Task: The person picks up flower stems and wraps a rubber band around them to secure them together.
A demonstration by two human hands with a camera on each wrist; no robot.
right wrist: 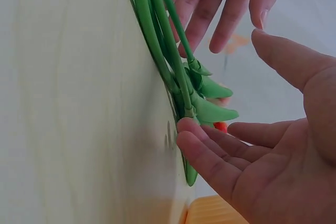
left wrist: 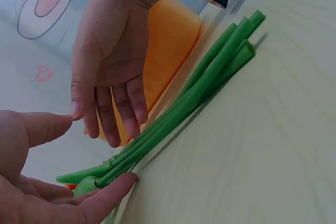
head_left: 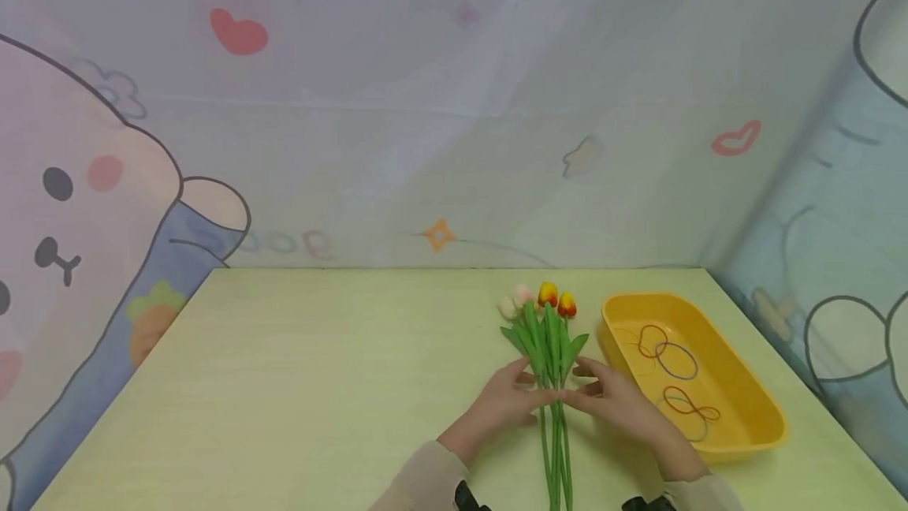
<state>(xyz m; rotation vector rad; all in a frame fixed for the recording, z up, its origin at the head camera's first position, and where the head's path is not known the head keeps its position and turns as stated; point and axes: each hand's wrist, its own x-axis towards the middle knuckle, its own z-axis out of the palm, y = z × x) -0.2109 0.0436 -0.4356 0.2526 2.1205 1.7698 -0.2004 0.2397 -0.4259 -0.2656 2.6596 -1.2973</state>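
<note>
A bunch of artificial tulips [head_left: 556,436] lies on the table, stems toward me. Its heads are red-yellow [head_left: 548,294] and pale pink-white [head_left: 507,307], above broad green leaves [head_left: 528,341]. My left hand [head_left: 505,399] is at the left of the stems, just below the leaves, and my right hand [head_left: 613,400] is at the right. Both thumbs meet, or nearly meet, tip to tip above the stems. In the right wrist view, the fingers [right wrist: 210,163] of the right hand reach loosely beside the green stems [right wrist: 152,24]. The left wrist view shows the left fingers [left wrist: 107,200] extended alongside them, not curled round.
On the right stands a yellow plastic tray [head_left: 769,424], close to my right hand. Several thin loops lie inside, among them a red one [head_left: 644,347] and a blue one [head_left: 696,369]. A printed cloth backdrop [head_left: 397,101] rises behind the pale table [head_left: 284,385].
</note>
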